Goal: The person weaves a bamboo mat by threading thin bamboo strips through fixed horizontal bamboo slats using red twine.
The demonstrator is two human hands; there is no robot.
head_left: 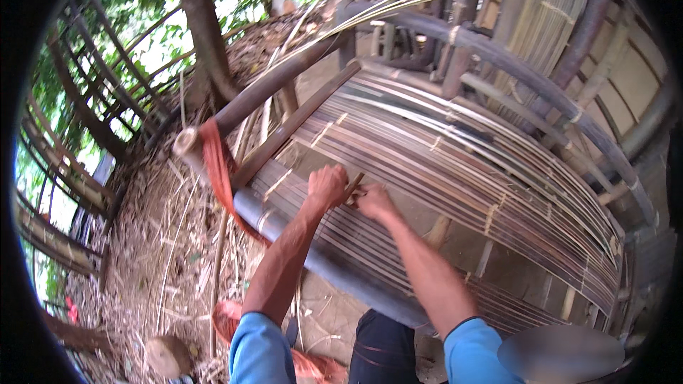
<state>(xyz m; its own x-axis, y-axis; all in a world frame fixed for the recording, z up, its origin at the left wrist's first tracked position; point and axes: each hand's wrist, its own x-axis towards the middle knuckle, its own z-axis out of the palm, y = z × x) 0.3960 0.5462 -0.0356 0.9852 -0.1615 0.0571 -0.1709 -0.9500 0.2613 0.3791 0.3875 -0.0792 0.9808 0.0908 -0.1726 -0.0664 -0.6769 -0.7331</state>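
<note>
1. The left hand (327, 186) and the right hand (373, 203) meet, almost touching, over a panel of thin pale split-bamboo slats (455, 171). Both forearms come up from the lower edge in blue short sleeves (260, 348).
2. The left hand's fingers are curled shut in a fist around a short brown stick-like tool or slat end (353, 186), which pokes out toward the right hand; what it is exactly is too small to tell.
3. The right hand's fingers are bent close against the slats just beside that stick. Whether they pinch a strip or only press on it cannot be told.
4. The slats run with their long axis from the lower left, under the hands, away to the upper right, curving with the lens. The hands sit near the panel's left end, the left hand nearer its edge.
5. The panel rests tilted on a thick dark grey round pole (320, 259) just below the hands, and a brown wooden rail (292, 128) crosses it above.
6. Left of the hands an orange cloth strip (219, 171) hangs from a cut bamboo pole end (186, 144).
7. Beyond lie dry litter on earth (163, 242), tree trunks (203, 28) and a bamboo fence (85, 99).
</note>
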